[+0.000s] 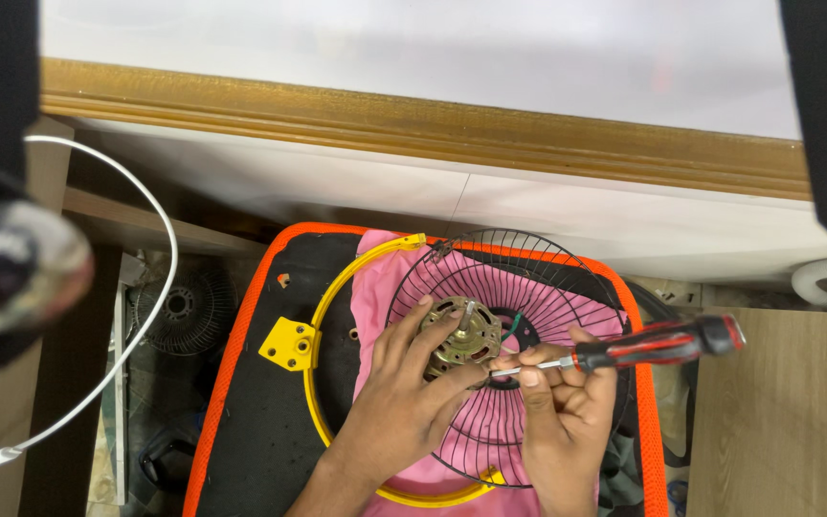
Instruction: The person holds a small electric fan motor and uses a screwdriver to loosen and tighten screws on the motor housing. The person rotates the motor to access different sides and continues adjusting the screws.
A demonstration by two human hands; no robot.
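- Both hands meet at the centre of the wire fan guard [514, 359]: the left hand [413, 388] is wrapped around the brass-coloured fan motor [459, 340], fingers spread over its top and near side, and the right hand [567, 412] pinches the metal shank of a red-and-black screwdriver [658, 345].
- Its tip sits at the motor's 4 o'clock edge, handle pointing out toward 3 o'clock.
- By my reading the motor is seated in the guard, its shaft bare and no blade fitted; whether its screws are tight cannot be told.
- Each forearm enters from 6 o'clock, wrists bent inward toward the motor.
- Guard lies on pink cloth [372, 287], ringed by a yellow plastic rim [313, 383], all on an orange-edged black mat [251, 421].
- At 9 o'clock, another small grille [179, 306] and a white cable [160, 206].
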